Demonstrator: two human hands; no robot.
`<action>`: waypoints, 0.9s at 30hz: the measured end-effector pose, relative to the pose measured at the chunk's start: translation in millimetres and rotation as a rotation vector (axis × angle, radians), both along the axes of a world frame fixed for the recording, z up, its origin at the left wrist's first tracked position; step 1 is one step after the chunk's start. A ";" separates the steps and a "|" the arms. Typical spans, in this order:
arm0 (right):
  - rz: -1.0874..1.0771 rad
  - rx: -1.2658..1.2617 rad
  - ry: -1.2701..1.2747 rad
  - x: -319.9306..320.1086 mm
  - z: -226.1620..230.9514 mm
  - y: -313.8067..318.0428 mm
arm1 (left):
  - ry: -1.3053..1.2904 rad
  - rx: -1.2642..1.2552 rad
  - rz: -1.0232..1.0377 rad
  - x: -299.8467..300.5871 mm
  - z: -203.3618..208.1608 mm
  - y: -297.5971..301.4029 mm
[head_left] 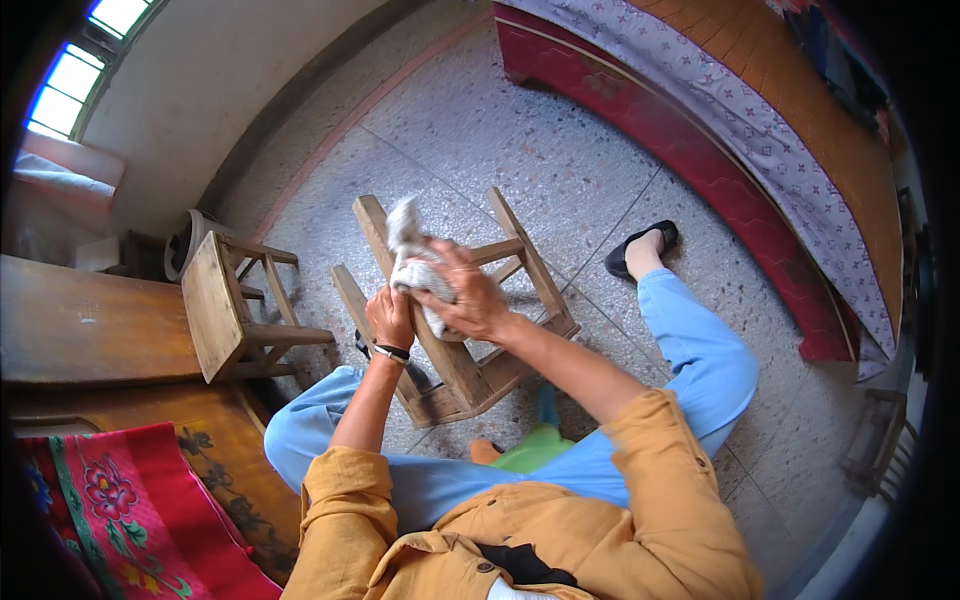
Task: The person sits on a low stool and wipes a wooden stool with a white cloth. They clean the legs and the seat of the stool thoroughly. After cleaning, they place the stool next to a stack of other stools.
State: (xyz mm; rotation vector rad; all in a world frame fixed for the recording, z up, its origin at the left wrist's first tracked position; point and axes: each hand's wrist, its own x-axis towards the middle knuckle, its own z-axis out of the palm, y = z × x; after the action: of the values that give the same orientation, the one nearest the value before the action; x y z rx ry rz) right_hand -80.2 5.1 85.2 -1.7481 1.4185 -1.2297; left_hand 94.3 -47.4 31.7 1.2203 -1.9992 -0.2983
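A wooden stool (455, 372) is tipped over between my legs, its legs pointing up and away from me. My left hand (390, 320) is closed around one of the stool's legs, with a dark band at the wrist. A crumpled pale grey cloth (405, 228) lies over that same leg. My right hand (462, 290) presses the cloth against the wood, its fingers bent over it just right of my left hand. Part of the cloth sticks up beyond my fingers, and the leg under it is hidden.
A second wooden stool (215, 305) lies on its side to the left, by a wooden cabinet (90, 320). Red flowered fabric (150, 510) drapes over furniture at lower left. A bed with a red base (640, 125) runs along the right. Something green (535, 450) lies under my legs.
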 end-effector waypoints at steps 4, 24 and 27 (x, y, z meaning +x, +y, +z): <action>-0.056 0.236 -0.143 11.8 -27.1 -17.6 | 0.064 0.207 0.013 20.5 6.8 5.6; -0.223 0.097 -0.121 39.2 -30.8 -29.1 | 0.181 0.249 0.006 22.4 10.7 8.0; -0.297 0.333 -0.038 12.6 -56.6 -38.5 | 0.168 0.237 0.041 32.0 8.2 11.6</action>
State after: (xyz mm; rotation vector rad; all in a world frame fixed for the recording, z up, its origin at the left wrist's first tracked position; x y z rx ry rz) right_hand -67.6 -33.4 28.6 -1.3179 1.7911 -1.0860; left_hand 126.3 -35.8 39.9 1.3329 -1.8303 -0.6113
